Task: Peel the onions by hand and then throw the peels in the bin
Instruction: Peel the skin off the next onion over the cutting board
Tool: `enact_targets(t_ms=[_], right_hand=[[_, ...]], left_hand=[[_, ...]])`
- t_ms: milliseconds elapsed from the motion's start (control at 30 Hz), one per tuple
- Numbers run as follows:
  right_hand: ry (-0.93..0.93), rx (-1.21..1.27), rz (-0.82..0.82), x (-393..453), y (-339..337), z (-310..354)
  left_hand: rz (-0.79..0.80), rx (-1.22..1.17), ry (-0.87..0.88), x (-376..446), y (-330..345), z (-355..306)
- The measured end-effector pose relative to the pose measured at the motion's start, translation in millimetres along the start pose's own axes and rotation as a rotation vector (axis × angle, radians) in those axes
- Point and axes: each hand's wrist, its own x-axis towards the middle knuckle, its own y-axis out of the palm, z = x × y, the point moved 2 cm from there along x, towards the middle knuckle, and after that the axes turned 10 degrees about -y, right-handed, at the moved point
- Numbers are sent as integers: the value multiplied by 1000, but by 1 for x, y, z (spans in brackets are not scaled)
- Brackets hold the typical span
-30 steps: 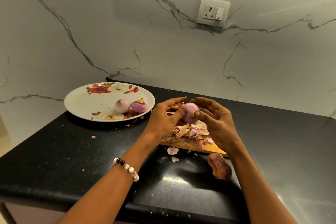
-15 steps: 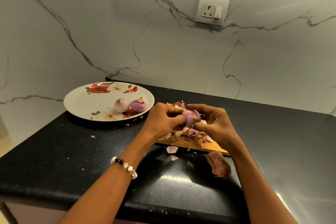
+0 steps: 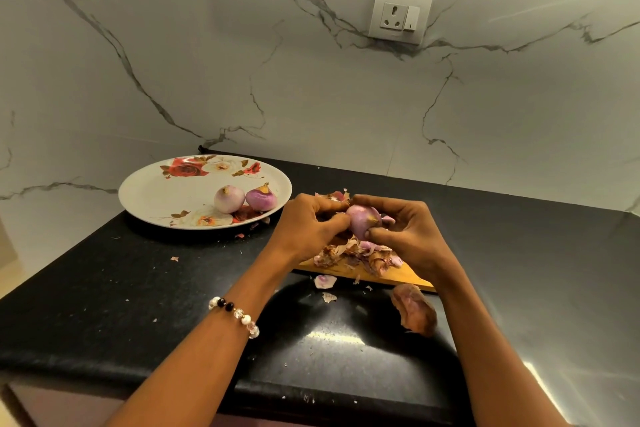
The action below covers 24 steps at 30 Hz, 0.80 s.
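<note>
Two hands now close in tight on the onion (image 3: 363,220), where a second ago they were looser and higher, the right fingers spread wide. My left hand (image 3: 306,229) curls its fingers and thumb against the left side of the bulb, and my right hand (image 3: 405,230) pinches it from the other side, thumb tip low on the skin. The onion has come down a little and sits just above the heap of peels (image 3: 360,253) on the wooden board (image 3: 401,276). I read that as the turning-over being done and a fresh bit of skin being worked loose.

Two peeled onions (image 3: 246,198) lie touching each other on the flowered plate (image 3: 156,191), so this looks like the third in hand. Loose scraps lie on the black desk (image 3: 104,288), and a large brown peel (image 3: 414,312) rests just in front of the board. No bin is in view; the throwing away is not yet begun.
</note>
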Motion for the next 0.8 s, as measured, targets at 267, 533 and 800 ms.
enact_targets(t_ms=[267, 533, 800], right_hand=[[10, -16, 50, -1, 3, 1], [22, -19, 43, 0, 3, 0], [10, 26, -17, -1, 2, 3]], left_hand=[[10, 146, 27, -1, 0, 0], [-11, 273, 105, 0, 2, 1], [-77, 57, 28, 2, 2, 4]])
